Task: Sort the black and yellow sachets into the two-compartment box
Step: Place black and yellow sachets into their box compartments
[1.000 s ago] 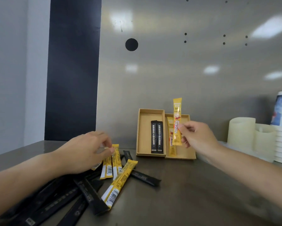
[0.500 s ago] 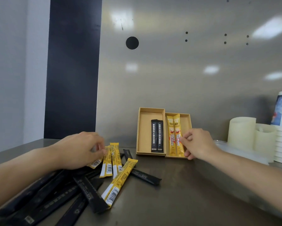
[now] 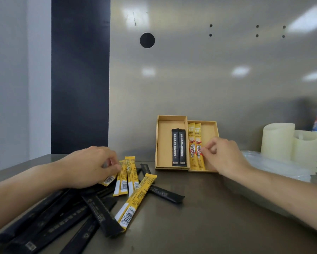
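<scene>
The second yellow sachet (image 3: 199, 147), held upright a second ago, now lies in the right compartment of the cardboard box (image 3: 160, 143) beside the first; two black sachets (image 3: 178, 147) fill the left. The right hand (image 3: 222, 156), fingers curled, touches it. The left hand (image 3: 88, 166) pinches another yellow sachet (image 3: 109, 179) from the near-left pile. Sorting has barely begun.

- Two-compartment box (image 3: 161, 143) at bench (image 3: 209, 217) back edge: two black sachets (image 3: 179, 147) left compartment, two yellow sachets (image 3: 195, 146) right.
- Right hand (image 3: 225, 154) fingertips touching the right yellow one.
- Left hand (image 3: 88, 166) curled on loose sachet pile (image 3: 102, 204), front-left.
</scene>
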`<state>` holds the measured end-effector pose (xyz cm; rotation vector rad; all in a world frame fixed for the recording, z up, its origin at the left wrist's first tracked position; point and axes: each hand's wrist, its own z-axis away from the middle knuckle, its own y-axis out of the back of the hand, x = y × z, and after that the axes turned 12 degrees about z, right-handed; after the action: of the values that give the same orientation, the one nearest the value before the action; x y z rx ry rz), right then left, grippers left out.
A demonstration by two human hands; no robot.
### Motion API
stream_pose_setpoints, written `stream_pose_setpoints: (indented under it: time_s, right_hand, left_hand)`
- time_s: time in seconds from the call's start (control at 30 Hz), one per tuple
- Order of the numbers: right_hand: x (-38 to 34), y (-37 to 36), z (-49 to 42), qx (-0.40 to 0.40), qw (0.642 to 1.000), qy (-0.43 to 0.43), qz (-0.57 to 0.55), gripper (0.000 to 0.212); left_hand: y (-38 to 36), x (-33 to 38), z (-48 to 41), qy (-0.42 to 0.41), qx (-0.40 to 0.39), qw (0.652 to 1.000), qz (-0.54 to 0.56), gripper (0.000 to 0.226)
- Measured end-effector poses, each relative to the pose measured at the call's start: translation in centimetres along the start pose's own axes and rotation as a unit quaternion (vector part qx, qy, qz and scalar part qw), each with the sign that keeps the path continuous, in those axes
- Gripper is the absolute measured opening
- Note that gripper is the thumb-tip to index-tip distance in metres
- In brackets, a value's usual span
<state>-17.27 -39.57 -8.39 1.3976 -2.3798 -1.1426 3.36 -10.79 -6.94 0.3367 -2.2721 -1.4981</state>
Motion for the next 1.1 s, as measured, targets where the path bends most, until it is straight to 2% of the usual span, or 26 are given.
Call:
stream_pose_setpoints:
  time_s: [0.1, 0.17, 0.27, 0.4, 0.5, 0.57, 0.67, 0.73, 0.8, 0.9, 1.03, 1.1]
  right_hand:
    - [-1.2, 1.8, 1.0, 0.041, 0.998, 0.045, 0.029, 0.003]
    - [-2.9, 2.9, 2.2, 0.034, 0.994, 0.094, -0.049, 0.009]
    - [-6.4, 4.1, 4.7, -0.106, 0.965, 0.179, -0.161, 0.03]
    - [-8.3, 3.7, 6.6, -0.253, 0.922, 0.237, -0.171, 0.034]
    - [-7.8, 3.4, 6.4, -0.288, 0.914, 0.251, -0.138, 0.038]
    - [-7.4, 3.4, 5.9, -0.278, 0.919, 0.258, -0.107, 0.032]
    - [-6.8, 3.8, 5.4, -0.236, 0.922, 0.304, 0.029, 0.024]
    - [-6.3, 4.3, 5.0, -0.198, 0.906, 0.35, 0.133, 0.024]
    - [-5.8, 4.7, 4.7, -0.194, 0.902, 0.352, 0.158, 0.023]
    - [-5.1, 4.0, 4.1, -0.211, 0.916, 0.319, 0.124, 0.019]
    - [-4.0, 2.9, 3.4, -0.283, 0.925, 0.254, -0.008, 0.028]
    - [-3.7, 3.1, 3.1, -0.308, 0.923, 0.22, -0.067, 0.021]
  left_hand:
    - [0.0, 0.3, 0.1, 0.0, 0.0, 1.0, 0.01, 0.029]
    - [-0.1, 0.3, 0.1, -0.002, 0.0, 1.0, 0.01, 0.029]
    - [-0.1, 0.3, 0.1, -0.003, -0.001, 1.0, 0.005, 0.03]
    - [-0.1, 0.3, 0.2, -0.001, -0.002, 1.0, -0.001, 0.032]
    - [-0.1, 0.3, 0.1, 0.0, -0.005, 1.0, 0.0, 0.031]
    - [-0.2, 0.4, 0.2, -0.002, -0.006, 1.0, -0.006, 0.031]
    - [-0.2, 0.4, 0.2, -0.003, -0.004, 1.0, -0.01, 0.036]
    - [-0.1, 0.4, 0.2, -0.008, -0.001, 1.0, -0.012, 0.04]
    - [-0.2, 0.3, 0.3, -0.011, 0.001, 1.0, -0.01, 0.035]
    - [-0.2, 0.3, 0.1, -0.011, -0.002, 1.0, -0.012, 0.031]
    - [-0.1, 0.3, 0.1, -0.009, -0.009, 1.0, -0.007, 0.031]
    - [-0.1, 0.3, 0.1, -0.007, -0.01, 1.0, -0.006, 0.031]
